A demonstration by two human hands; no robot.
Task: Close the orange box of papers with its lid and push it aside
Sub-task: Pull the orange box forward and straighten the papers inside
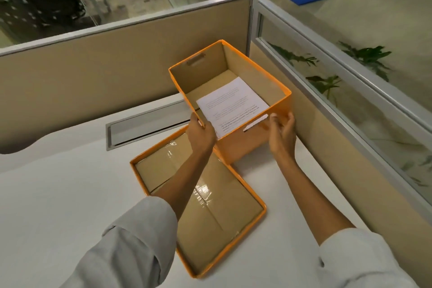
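We have the orange box [254, 140] on the white desk [70, 194], far and to the right, close to the tan wall [117, 65] of the desk corner. It has no top on yet. Inside it we can see the papers [231, 100] lying flat on the bottom.

Our left hand [201, 132] is curled over the near left corner of the box and pinches the edge there. Our right hand [281, 134] is half open and flat against the near side, by the right corner; we cannot tell if it grips anything.

The lid [198, 199] lies upside down on the desk, nearer to us and to the left. Its far corner touches the box, or goes a little under it; we cannot tell which.

What could go wrong? If we push the box now, it may bump the lid and drag it along. The lid must be flipped over first, and it may go on crooked if the corners do not line up. We think the box may also tip if we press on only one corner.
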